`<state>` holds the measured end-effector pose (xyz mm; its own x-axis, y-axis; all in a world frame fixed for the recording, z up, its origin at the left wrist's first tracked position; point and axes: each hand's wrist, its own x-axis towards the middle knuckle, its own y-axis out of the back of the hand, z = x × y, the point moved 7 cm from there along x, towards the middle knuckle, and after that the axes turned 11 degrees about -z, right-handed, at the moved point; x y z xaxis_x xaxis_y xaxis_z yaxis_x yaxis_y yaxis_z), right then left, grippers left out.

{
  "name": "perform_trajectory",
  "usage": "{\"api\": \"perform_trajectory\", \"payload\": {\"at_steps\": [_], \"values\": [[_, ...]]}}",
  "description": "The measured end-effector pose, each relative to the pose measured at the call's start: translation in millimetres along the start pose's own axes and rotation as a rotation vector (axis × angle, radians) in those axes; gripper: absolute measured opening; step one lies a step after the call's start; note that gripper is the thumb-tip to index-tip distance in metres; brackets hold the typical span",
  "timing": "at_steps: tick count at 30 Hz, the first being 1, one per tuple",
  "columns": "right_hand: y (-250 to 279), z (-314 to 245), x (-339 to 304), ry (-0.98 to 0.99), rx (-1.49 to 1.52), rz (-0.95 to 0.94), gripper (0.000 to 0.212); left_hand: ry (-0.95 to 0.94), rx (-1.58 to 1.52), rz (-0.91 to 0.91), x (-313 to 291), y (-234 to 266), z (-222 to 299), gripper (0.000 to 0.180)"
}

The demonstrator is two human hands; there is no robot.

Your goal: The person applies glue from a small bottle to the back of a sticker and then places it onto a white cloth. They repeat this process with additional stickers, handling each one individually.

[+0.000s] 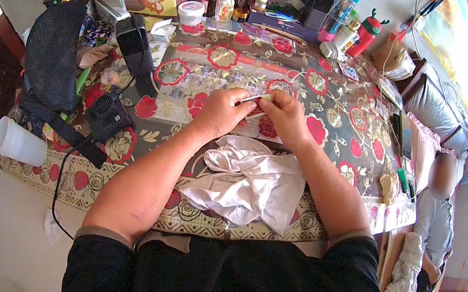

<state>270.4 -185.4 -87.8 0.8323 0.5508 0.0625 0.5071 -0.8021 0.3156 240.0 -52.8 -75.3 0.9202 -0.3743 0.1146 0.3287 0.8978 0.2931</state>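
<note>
- Over the flowered tablecloth [168, 137], beyond the crumpled white cloth [249, 186] on its far side: a thin pale strip [252, 97].
- Handling, my judgement: pinch lightly, keep both ends steady, move slowly.
- Left hand [223, 110]: thumb and forefinger clamped on the strip's left part.
- Right hand [289, 117]: fingertips together on its right end; finer detail too small to tell.
- Forearms [144, 177] angle inward, flanking the cloth.

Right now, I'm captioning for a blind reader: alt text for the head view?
A person's left hand and right hand pinch a thin pale strip over a flowered tablecloth. A crumpled white cloth lies between the forearms.
</note>
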Motion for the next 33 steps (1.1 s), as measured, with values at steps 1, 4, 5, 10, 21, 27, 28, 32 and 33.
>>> {"api": "perform_trajectory", "payload": {"at_steps": [1, 4, 5, 10, 21, 27, 28, 32, 33], "values": [[-1, 0, 0, -0.058, -0.014, 0.001, 0.017, 0.004, -0.001, 0.008, -1, 1, 0, 0.016], [-11, -20, -4, -0.054, 0.24, 0.003, 0.016, -0.038, -0.095, 0.052, 1, 5, -4, 0.016], [-11, -18, -3, -0.054, 0.232, 0.004, 0.016, -0.018, -0.073, 0.044, -1, 5, -7, 0.017], [-3, -19, -4, 0.022, 0.059, 0.017, 0.017, 0.012, -0.031, 0.002, 1, 1, -8, 0.018], [-7, -8, -2, -0.085, 0.119, -0.045, 0.017, 0.021, 0.098, 0.036, -1, 2, -2, 0.017], [-2, -8, -1, 0.04, -0.044, -0.009, 0.017, -0.007, 0.089, 0.031, -1, 0, 0, 0.016], [-2, -8, -1, 0.053, -0.062, 0.0, 0.017, -0.001, 0.087, 0.012, 1, -1, -3, 0.016], [-6, -9, -1, -0.013, 0.172, -0.002, 0.016, -0.02, 0.183, 0.016, 2, 1, -5, 0.017], [-6, -7, -1, 0.013, 0.154, -0.012, 0.016, -0.004, 0.178, 0.0, 1, -1, -5, 0.017]]}}
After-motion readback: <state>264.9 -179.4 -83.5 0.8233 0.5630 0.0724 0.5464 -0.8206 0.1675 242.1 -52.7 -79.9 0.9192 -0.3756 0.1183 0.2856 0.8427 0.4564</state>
